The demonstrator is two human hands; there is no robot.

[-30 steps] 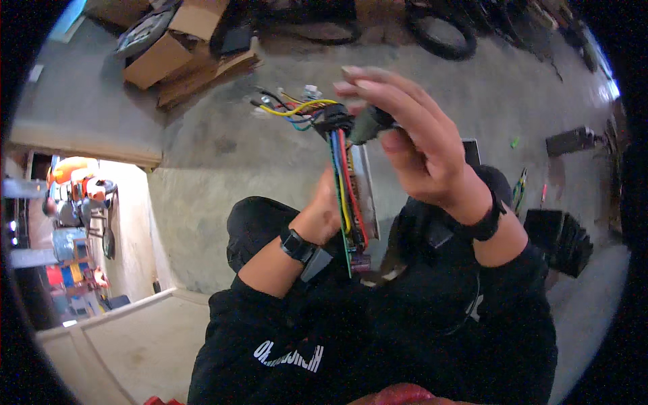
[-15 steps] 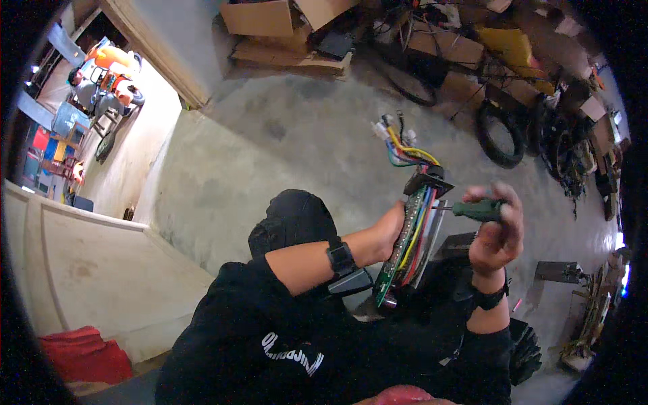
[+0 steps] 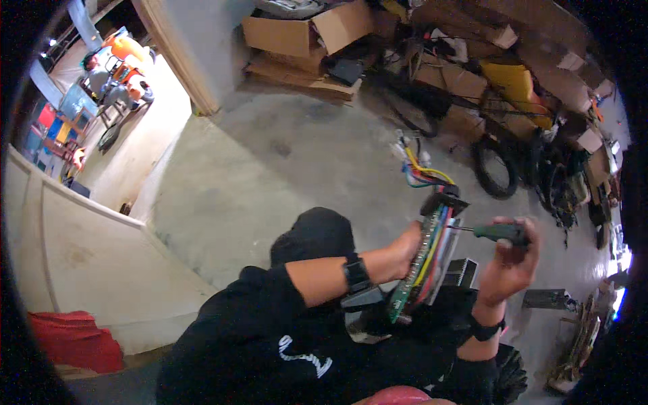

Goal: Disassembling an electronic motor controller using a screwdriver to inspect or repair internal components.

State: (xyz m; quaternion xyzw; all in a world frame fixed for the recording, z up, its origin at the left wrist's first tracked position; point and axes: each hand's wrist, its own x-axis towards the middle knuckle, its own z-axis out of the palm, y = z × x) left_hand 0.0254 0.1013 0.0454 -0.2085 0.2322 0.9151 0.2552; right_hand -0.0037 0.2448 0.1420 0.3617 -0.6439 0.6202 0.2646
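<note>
My left hand (image 3: 403, 251) is closed round the side of a long circuit board (image 3: 413, 275), its fingers mostly hidden behind it. Coloured wires (image 3: 435, 246) run along the board and pass through a dark end plate (image 3: 444, 200). Beyond the plate they fan out into a loose bundle with white connectors (image 3: 408, 154). In my right hand (image 3: 509, 266) is a screwdriver with a green handle (image 3: 501, 233). Its thin metal shaft points left, and the tip reaches the wires near the end plate. Whether it touches a screw cannot be made out.
A ribbed metal casing (image 3: 462, 271) lies just right of the board. Cardboard boxes (image 3: 277, 35), a tyre (image 3: 495, 167) and tangled cables crowd the far side. Right of me, a flat metal piece (image 3: 548, 298) lies on the floor. Red cloth (image 3: 74, 341) is at the lower left.
The view has shifted, so the whole scene sits lower in it. My right fingers have closed more around the screwdriver handle. The left hand keeps its hold on the board.
</note>
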